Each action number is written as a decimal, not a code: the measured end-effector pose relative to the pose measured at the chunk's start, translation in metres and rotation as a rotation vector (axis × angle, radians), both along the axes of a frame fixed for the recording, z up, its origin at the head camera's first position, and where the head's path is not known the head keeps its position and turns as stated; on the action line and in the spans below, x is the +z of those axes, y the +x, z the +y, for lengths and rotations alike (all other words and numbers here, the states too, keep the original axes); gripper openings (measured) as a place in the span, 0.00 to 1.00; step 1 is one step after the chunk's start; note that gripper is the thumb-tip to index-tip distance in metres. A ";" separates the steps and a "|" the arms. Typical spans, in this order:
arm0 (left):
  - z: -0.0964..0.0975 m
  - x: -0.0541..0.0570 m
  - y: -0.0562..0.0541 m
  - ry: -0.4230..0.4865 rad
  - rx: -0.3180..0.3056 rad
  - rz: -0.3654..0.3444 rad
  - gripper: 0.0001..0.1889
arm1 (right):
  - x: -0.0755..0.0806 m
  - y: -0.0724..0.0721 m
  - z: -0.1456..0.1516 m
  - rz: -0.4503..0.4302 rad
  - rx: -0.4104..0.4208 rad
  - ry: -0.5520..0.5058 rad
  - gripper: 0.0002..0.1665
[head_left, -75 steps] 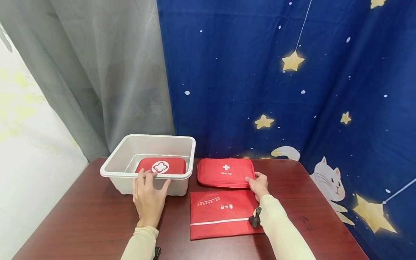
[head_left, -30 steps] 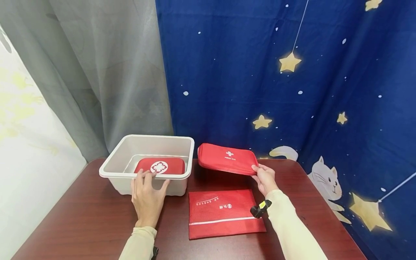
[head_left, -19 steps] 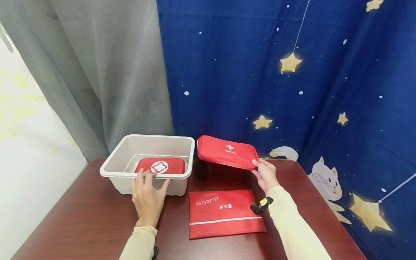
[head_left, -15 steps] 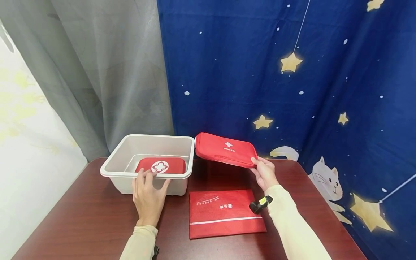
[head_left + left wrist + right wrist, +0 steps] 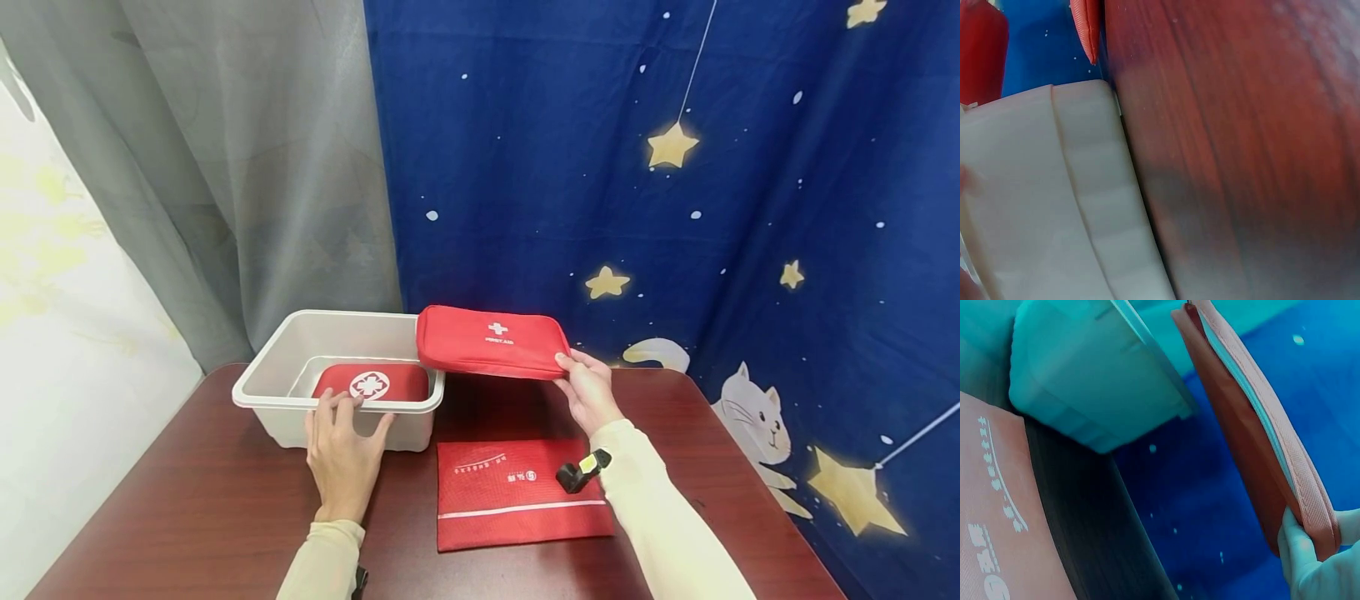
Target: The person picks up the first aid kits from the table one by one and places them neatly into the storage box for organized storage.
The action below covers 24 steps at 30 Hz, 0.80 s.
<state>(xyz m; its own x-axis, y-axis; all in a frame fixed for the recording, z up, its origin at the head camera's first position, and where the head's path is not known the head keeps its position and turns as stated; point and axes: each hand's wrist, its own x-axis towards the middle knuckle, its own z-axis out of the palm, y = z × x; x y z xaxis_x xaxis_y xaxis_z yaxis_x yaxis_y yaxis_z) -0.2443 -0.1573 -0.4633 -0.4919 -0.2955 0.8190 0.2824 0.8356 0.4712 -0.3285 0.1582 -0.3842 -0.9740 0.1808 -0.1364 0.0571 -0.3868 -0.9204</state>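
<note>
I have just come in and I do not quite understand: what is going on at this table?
Someone's right hand holds a red first aid bag by one end, raised above the table. In the head view, the bag's other end overlaps the right rim of the white box. The left hand holds the near rim of that box. A red case already lies inside it, and a flat red pouch lies on the table.

1 tub (image 5: 408, 427), 1 red case (image 5: 372, 383) inside, 1 first-aid pouch (image 5: 487, 350) at tub's right rim, 1 flat bag (image 5: 506, 492), 2 hands (image 5: 343, 462) (image 5: 588, 393).
</note>
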 end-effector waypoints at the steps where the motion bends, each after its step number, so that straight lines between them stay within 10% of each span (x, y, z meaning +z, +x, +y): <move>1: 0.000 0.000 0.000 -0.001 0.001 -0.006 0.24 | 0.001 0.001 -0.004 0.003 0.000 0.005 0.30; 24: 0.000 -0.002 -0.002 -0.001 0.004 0.027 0.24 | 0.009 0.011 -0.071 0.082 0.002 -0.027 0.26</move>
